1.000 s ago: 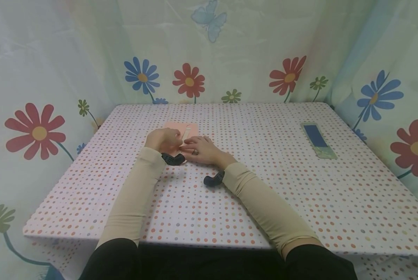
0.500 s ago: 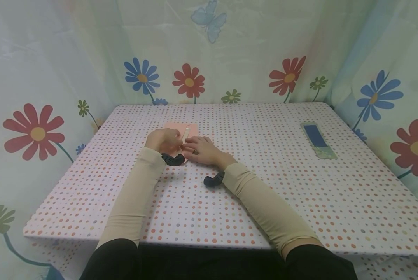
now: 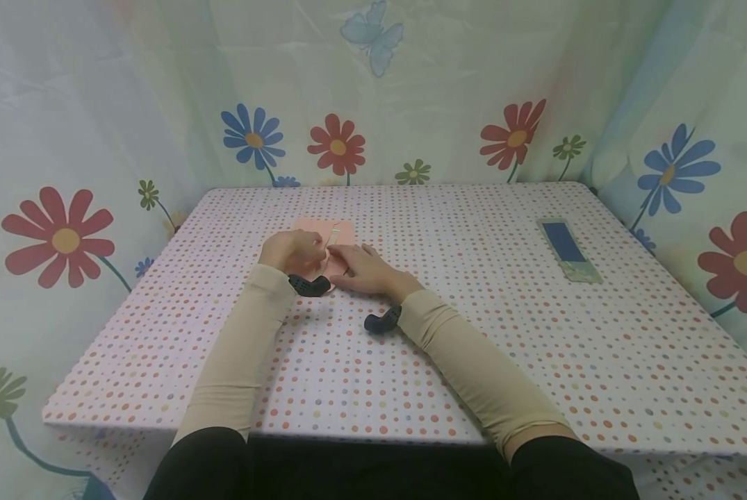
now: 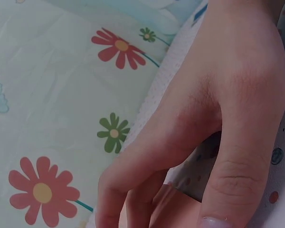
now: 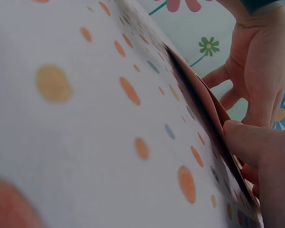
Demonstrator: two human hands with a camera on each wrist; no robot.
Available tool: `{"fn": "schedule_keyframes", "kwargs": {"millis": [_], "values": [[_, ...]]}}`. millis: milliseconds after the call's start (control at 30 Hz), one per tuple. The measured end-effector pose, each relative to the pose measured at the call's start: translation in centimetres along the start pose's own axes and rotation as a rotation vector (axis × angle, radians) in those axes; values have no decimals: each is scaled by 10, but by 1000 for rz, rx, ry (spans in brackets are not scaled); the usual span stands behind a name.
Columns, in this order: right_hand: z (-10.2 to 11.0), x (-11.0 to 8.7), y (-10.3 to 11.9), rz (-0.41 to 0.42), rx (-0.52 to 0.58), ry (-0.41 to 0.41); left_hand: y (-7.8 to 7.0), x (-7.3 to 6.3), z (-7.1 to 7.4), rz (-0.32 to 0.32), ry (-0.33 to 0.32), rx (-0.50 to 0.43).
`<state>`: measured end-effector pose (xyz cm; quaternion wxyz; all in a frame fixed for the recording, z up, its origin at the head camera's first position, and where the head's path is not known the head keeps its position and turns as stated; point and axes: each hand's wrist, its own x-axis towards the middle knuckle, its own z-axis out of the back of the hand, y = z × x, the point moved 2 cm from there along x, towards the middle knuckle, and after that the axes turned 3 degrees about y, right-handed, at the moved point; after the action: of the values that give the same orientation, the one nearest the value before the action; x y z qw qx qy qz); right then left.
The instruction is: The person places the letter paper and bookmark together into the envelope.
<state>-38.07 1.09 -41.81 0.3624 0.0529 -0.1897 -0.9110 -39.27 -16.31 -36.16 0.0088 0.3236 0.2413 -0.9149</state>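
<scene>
Right wrist view: right hand (image 5: pixel 270 152) on near side of pink sheet (image 5: pixel 207 103), a digit touching it; grip not determinable. Left hand (image 5: pixel 263 66) at its far side, fingers bent against it. Dotted tablecloth (image 5: pixel 99 133) beneath. Flowered backdrop (image 5: pixel 192 28) far behind.

Both of the person's arms stretch from the near side, the left forearm (image 3: pixel 232 354) running far and slightly right, the right forearm (image 3: pixel 479 361) slanting far and left. Their hands meet left of centre, close together. The left hand (image 3: pixel 293 251) arches at the wrist, its fingers (image 4: pixel 133 173) bent downward and its thumb (image 4: pixel 237 175) standing apart from them. The right hand (image 3: pixel 368 269) lies lower, back upward, fingers pointing left; its grip cannot be made out.
</scene>
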Motion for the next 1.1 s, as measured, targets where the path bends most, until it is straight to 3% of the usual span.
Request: {"fn": "schedule_keyframes", "kwargs": {"millis": [300, 500, 700, 867, 967, 1100], "values": [[1, -1, 0, 12, 16, 4, 0, 1, 1, -6, -18, 63], [3, 0, 0, 23, 54, -47, -1, -1, 1, -18, -5, 63], [5, -1, -3, 29, 171, -102, 0, -3, 0, 11, -23, 16], [11, -8, -17, -73, 224, -168, 1, 6, 2, 15, -30, 13], [19, -14, -30, -157, 164, -206, 0, 5, 0, 27, -39, -8], [31, -25, -48, -236, 99, -270, 1, -2, 0, 37, -64, 51]]}}
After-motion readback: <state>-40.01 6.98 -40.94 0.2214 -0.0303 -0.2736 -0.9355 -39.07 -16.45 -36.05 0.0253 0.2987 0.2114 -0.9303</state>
